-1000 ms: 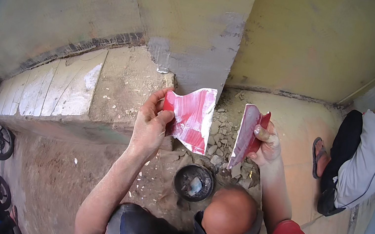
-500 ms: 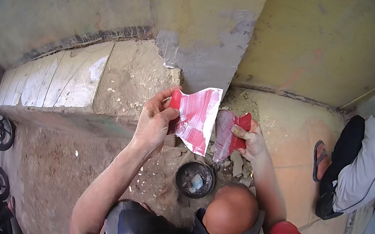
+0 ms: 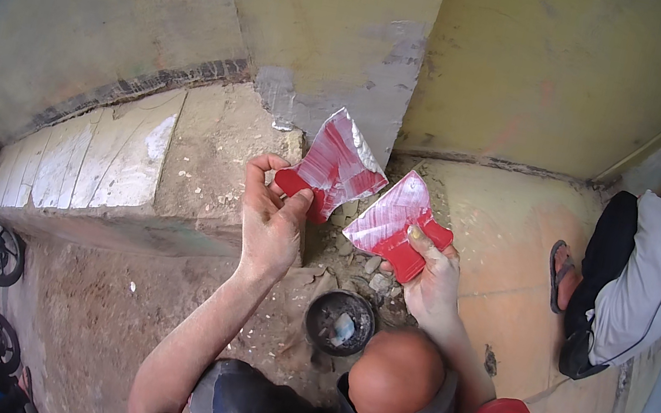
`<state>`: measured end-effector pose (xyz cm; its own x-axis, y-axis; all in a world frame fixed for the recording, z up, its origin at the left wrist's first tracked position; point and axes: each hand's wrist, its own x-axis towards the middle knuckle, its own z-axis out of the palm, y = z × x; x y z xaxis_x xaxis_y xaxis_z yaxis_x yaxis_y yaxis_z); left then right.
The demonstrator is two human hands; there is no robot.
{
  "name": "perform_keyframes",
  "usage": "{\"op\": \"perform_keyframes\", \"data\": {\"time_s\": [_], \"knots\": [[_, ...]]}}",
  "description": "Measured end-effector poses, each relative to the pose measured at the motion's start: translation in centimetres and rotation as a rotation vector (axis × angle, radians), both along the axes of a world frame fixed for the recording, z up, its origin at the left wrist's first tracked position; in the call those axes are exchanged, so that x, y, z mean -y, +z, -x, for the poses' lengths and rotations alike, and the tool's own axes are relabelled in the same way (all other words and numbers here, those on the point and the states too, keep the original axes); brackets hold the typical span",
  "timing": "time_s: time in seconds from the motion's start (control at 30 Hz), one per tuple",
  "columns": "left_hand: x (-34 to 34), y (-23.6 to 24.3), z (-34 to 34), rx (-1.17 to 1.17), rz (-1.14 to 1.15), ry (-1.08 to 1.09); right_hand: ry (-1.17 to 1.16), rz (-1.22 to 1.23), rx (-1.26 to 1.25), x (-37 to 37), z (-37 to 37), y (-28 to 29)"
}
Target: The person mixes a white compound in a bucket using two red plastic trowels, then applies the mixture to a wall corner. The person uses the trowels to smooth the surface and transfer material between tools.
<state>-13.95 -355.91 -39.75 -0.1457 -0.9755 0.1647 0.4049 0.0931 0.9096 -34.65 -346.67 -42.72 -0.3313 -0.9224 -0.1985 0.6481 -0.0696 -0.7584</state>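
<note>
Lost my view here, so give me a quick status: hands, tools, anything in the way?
Left hand grips one red scraper; right hand grips the other scraper. Blades smeared white, apart. Small dark bowl below; rubble at wall base.

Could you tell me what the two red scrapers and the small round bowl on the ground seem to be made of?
The scraper in the left hand, the left scraper, and the right scraper, held by the right hand, look like moulded red plastic: uniform colour, thick handles, blades smeared with whitish putty. The bowl seems dark rubber or plastic, matte and crusted; its material stays uncertain.
</note>
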Motion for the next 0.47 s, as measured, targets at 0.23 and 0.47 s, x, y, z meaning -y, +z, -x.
{"op": "perform_keyframes", "data": {"time_s": [0.23, 0.47], "knots": [[-0.6, -1.0, 1.0, 0.159, 0.161, -0.064, -0.027, -0.011, 0.027, 1.0, 0.1, -0.4], [-1.9, 0.3, 0.7, 0.607, 0.302, -0.230, -0.094, -0.053, -0.004, 2.2, 0.3, -0.2]]}}
